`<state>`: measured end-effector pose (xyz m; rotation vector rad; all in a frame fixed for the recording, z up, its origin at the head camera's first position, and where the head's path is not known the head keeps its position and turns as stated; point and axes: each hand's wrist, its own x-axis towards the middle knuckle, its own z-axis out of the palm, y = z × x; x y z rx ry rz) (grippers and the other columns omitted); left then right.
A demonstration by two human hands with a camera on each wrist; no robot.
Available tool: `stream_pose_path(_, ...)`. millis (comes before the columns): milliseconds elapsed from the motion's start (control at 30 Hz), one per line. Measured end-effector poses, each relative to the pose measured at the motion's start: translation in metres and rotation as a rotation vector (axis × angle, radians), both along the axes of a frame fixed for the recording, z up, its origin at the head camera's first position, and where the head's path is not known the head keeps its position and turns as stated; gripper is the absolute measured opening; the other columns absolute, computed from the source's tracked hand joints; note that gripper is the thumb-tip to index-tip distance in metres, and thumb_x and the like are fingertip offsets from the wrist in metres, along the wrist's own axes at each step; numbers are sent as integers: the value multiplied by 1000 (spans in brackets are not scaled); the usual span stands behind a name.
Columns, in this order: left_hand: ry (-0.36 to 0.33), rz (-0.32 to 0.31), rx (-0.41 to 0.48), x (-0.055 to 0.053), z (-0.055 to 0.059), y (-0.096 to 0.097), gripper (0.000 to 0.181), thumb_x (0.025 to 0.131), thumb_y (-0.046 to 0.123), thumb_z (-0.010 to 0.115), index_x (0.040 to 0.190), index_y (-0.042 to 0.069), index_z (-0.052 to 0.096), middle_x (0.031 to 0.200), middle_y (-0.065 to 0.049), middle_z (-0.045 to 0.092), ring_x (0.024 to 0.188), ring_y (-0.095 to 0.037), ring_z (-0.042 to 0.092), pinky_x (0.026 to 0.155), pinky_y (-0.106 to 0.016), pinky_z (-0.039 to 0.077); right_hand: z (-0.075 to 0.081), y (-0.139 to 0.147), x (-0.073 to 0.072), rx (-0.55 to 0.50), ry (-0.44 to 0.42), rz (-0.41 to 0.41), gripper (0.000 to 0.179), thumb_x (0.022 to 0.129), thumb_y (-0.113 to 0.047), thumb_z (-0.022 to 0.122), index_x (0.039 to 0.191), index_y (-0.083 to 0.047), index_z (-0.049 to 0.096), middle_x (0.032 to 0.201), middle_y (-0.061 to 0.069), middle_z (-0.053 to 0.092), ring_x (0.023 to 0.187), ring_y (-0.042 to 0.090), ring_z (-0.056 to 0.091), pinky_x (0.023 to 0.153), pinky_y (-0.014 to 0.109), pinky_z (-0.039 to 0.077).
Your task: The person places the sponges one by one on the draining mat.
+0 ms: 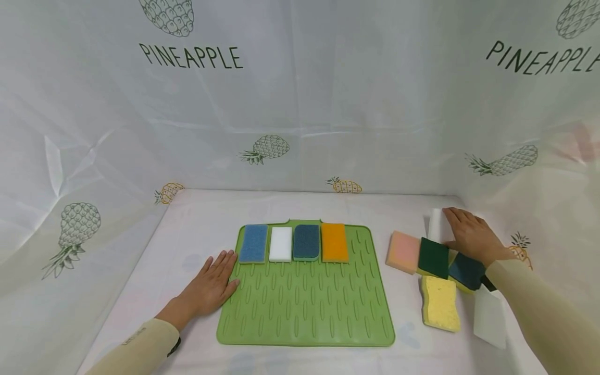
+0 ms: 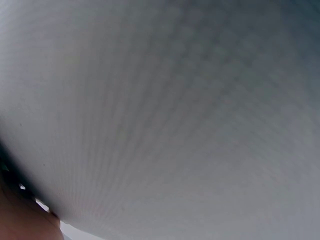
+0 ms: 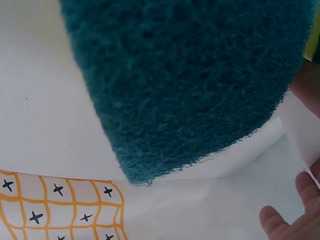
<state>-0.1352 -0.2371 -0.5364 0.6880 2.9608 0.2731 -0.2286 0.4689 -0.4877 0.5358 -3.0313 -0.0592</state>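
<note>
My left hand (image 1: 212, 285) lies with fingers extended at the left edge of a green ridged mat (image 1: 300, 307). Along the mat's top sit a blue sponge (image 1: 253, 244), a white sponge (image 1: 280, 245), a dark blue sponge (image 1: 306, 242) and an orange sponge (image 1: 335, 242). To the right, my right hand (image 1: 472, 235) reaches beside an upright-looking white block (image 1: 435, 225), its fingers loosely extended. Beneath its wrist is a navy sponge (image 1: 467, 271), whose teal scouring pad (image 3: 190, 90) fills much of the right wrist view. Cloth fills the left wrist view.
Next to the right hand lie a pink sponge (image 1: 403, 252), a dark green scouring sponge (image 1: 433, 258) and a yellow sponge (image 1: 440, 303). A white flat piece (image 1: 489, 317) is partly under the right sleeve. Pineapple-printed cloth (image 1: 300, 104) walls the back and sides.
</note>
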Motion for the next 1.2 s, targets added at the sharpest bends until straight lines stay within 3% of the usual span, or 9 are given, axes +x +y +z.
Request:
stream_pose_path(167, 6, 1, 24, 0, -2, -1, 73, 113, 44, 45, 166, -3, 26, 171, -22, 29, 160, -44, 24, 126, -66, 22, 1, 2, 0, 23, -45, -41, 107, 79, -25, 93, 153, 16, 28, 151, 40, 37, 136, 61, 39, 106, 78, 38)
stream_pose_path(433, -27, 19, -39, 0, 6, 2, 72, 113, 42, 43, 167, -2, 23, 174, -19, 25, 162, -41, 20, 128, -64, 20, 7, 9, -3, 41, 57, -46, 110, 73, -34, 95, 148, 17, 31, 145, 39, 39, 130, 59, 43, 99, 77, 41)
stream_pose_path(600, -12, 14, 4, 1, 5, 2, 72, 112, 41, 47, 166, -3, 26, 172, -22, 28, 160, -44, 23, 126, -65, 22, 17, -2, -5, 58, 75, -49, 110, 74, -39, 93, 146, 17, 30, 144, 39, 39, 129, 59, 42, 101, 77, 40)
stream_pose_path(733, -3, 9, 24, 2, 6, 3, 72, 112, 39, 49, 164, -5, 28, 171, -23, 30, 159, -46, 26, 126, -66, 23, 20, -14, -6, 83, 125, -11, 110, 74, -45, 92, 143, 18, 33, 142, 40, 43, 126, 58, 46, 99, 75, 44)
stream_pose_path(1000, -29, 14, -40, 1, 9, 2, 73, 113, 42, 45, 166, -2, 23, 173, -20, 26, 161, -42, 21, 128, -64, 21, 22, -33, -7, 106, 218, 75, 110, 74, -47, 92, 143, 19, 37, 139, 40, 47, 126, 56, 48, 98, 71, 47)
stream_pose_path(1200, -23, 4, -36, 0, 8, 0, 72, 113, 42, 45, 166, -2, 24, 173, -20, 26, 161, -42, 22, 127, -64, 22, 22, -50, -7, 76, 235, 132, 114, 72, -48, 94, 144, 18, 37, 139, 39, 47, 124, 55, 49, 97, 70, 47)
